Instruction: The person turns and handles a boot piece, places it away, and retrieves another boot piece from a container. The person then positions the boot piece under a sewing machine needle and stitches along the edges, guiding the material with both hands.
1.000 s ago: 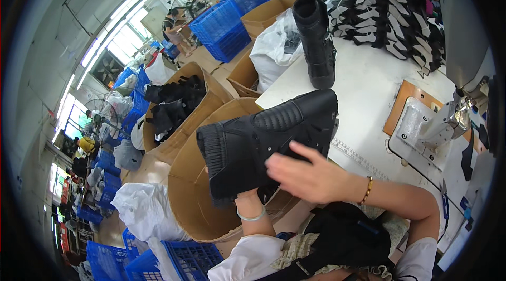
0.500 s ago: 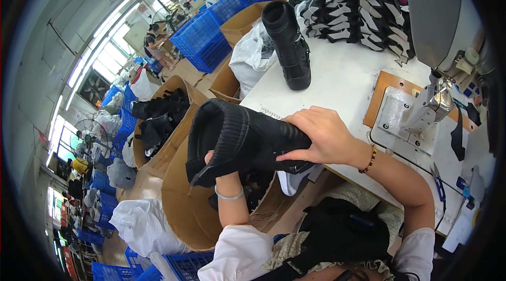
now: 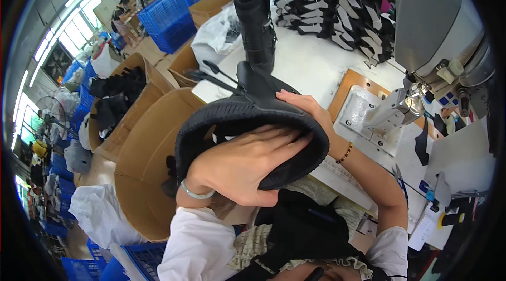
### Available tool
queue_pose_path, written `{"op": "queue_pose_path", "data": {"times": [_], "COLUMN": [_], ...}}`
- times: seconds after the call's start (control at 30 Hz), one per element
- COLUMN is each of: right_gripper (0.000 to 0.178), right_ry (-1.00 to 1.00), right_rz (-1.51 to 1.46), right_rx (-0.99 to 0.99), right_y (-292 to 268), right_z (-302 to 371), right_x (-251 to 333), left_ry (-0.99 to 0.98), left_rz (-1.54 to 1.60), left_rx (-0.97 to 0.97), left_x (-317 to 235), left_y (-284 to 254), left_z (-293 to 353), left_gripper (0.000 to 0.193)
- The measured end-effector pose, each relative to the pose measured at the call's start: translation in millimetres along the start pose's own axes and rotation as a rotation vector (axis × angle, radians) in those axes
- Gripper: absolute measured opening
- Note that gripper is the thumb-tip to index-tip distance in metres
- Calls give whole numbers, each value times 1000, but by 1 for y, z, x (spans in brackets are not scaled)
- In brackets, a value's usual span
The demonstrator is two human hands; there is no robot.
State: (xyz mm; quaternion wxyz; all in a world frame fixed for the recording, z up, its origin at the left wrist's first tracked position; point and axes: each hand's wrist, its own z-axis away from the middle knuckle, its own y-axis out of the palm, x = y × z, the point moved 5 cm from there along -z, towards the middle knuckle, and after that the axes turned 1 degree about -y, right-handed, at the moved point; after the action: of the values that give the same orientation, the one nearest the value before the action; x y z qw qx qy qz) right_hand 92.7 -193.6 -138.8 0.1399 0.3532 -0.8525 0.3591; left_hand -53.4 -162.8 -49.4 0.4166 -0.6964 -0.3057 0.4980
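Note:
A black boot (image 3: 213,115) with a ribbed, padded collar is held up before me, its wide opening facing me. My left hand (image 3: 242,162) reaches into that opening, fingers stretched out flat along the inside and thumb spread away near the lower rim. On the outer right side, my right hand (image 3: 311,115) grips the boot; its fingertips press the top and its thumb is hidden. Two thin black straps (image 3: 213,78) stick out from the boot's far left side. Behind it, a second black boot (image 3: 256,33) stands upright on the white table (image 3: 303,62).
A sewing machine (image 3: 400,104) stands at the right, with scissors (image 3: 400,181) close to the table edge. Rows of black and grey cut pieces (image 3: 337,9) lie at the back. Cardboard boxes (image 3: 142,160), blue crates (image 3: 166,28) and a white bag (image 3: 103,215) are at the left.
The held boot has turned so its opening faces me, and my left hand has come into view at it. My right hand has shifted round its side. The whole view has swung right.

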Motion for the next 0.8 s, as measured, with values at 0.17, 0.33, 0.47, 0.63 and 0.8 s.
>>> {"op": "queue_pose_path", "data": {"times": [0.17, 0.33, 0.47, 0.63, 0.8], "right_gripper": [43, 39, 35, 32, 30], "right_ry": [85, 202, 48, 137, 251], "right_rz": [-102, -134, -123, -98, -14], "right_rx": [-126, -167, -196, -212, -292], "right_y": [-1, 8, 13, 15, 15], "right_z": [11, 16, 18, 35, 43], "right_x": [-9, -21, -28, -39, -41], "left_ry": [-7, 103, 59, 56, 226], "left_rz": [-689, -735, -690, -689, -595], "left_rx": [-263, -426, -498, -498, -640], "left_x": [-45, -54, -49, -44, -42], "left_y": [22, 38, 46, 52, 45], "left_z": [-7, -6, -13, -20, -32], "left_gripper": [40, 27, 28, 25, 20]}}
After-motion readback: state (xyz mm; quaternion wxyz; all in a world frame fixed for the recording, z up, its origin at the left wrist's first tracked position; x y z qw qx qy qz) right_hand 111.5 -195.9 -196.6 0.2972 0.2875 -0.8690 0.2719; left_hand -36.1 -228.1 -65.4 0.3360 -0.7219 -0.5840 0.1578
